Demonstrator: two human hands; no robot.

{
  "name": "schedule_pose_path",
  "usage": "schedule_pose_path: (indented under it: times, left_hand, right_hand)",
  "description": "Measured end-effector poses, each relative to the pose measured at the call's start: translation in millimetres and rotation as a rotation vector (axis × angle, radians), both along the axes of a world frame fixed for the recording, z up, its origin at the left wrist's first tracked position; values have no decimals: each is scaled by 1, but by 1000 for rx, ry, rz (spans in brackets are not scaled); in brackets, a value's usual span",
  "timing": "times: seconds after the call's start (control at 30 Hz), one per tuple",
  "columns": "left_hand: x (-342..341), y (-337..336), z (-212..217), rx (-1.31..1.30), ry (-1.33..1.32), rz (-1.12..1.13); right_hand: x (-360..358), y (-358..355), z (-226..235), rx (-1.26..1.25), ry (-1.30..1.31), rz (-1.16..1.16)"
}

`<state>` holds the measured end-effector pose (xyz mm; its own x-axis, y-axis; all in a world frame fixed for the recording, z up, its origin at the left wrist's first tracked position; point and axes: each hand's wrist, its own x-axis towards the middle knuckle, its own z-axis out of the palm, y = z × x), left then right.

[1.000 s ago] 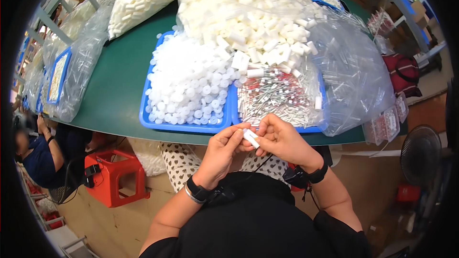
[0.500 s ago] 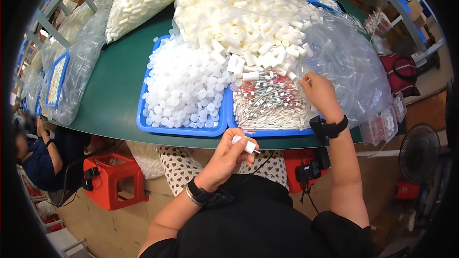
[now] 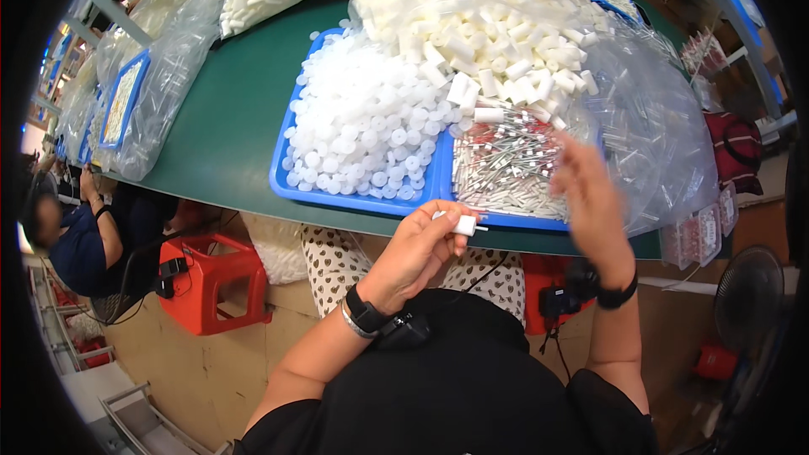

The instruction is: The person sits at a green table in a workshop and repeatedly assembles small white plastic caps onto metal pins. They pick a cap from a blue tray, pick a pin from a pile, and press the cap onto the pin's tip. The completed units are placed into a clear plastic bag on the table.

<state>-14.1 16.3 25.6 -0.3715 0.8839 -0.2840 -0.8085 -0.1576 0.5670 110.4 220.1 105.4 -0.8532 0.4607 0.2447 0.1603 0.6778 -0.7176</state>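
- One view only, from a wide fisheye camera worn on the person's head, looking steeply down and forward.
- Upright, not mirrored; black rim surrounds the round picture, and straight edges bow near it.
- Nearest, at 6 o'clock, the wearer's own dark-clothed torso fills the lower middle.
- The curved green work table point(image 3: 227, 109) spans 10 to 2 o'clock, near.
- The blue plastic tray of white round caps point(image 3: 297, 187) sits just above centre.
- Floor shows at 7 o'clock, farther below.
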Motion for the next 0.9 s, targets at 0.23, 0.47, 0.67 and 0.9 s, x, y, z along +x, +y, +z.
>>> schedule_pose_path:
  times: [0.23, 0.47, 0.67, 0.9]
  left_hand:
    - [5, -5, 3, 45, -14, 42]
    - [9, -10, 2, -37, 100, 120]
    - [17, -13, -2, -111, 309, 193]
    - [22, -16, -6, -137, 476, 181]
  right_hand:
    - [6, -58, -29, 35, -8, 278]
    - [0, -70, -29, 105, -72, 232]
    - [-6, -72, -35, 165, -6, 252]
    - [-1, -78, -52, -239, -71, 133]
